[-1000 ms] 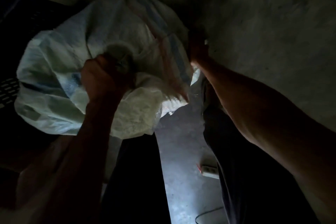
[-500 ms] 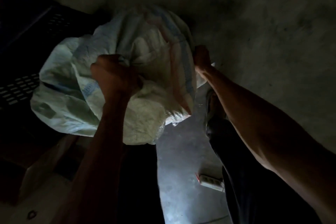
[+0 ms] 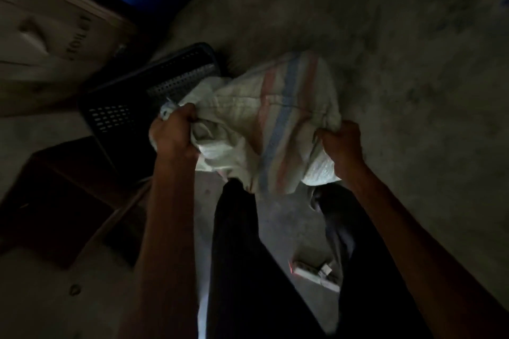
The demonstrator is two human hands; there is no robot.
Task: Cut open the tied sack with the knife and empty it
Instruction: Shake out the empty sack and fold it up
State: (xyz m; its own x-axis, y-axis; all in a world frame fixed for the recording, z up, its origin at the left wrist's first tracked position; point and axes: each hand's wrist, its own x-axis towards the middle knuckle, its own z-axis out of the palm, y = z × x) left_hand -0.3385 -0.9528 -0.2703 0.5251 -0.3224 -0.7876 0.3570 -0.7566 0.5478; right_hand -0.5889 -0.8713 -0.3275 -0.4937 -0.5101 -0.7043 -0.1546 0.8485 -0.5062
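A white woven sack (image 3: 264,110) with red and blue stripes hangs crumpled in front of me, above my legs. My left hand (image 3: 175,132) grips a bunch of its fabric on the left side. At the right corner of the sack my right hand (image 3: 343,142) grips the cloth. The sack looks slack and partly folded over itself. No knife is in view. The scene is very dark.
A black perforated plastic crate (image 3: 132,107) stands behind the sack to the left, beside a cardboard box (image 3: 49,36) and a dark box (image 3: 68,195). A small white object (image 3: 316,274) lies on the concrete floor (image 3: 385,49) between my feet.
The sack has dropped lower and gone slacker, and its striped side now faces me. My right hand moved from behind the sack to its right corner. The view tilted to show the crate and boxes.
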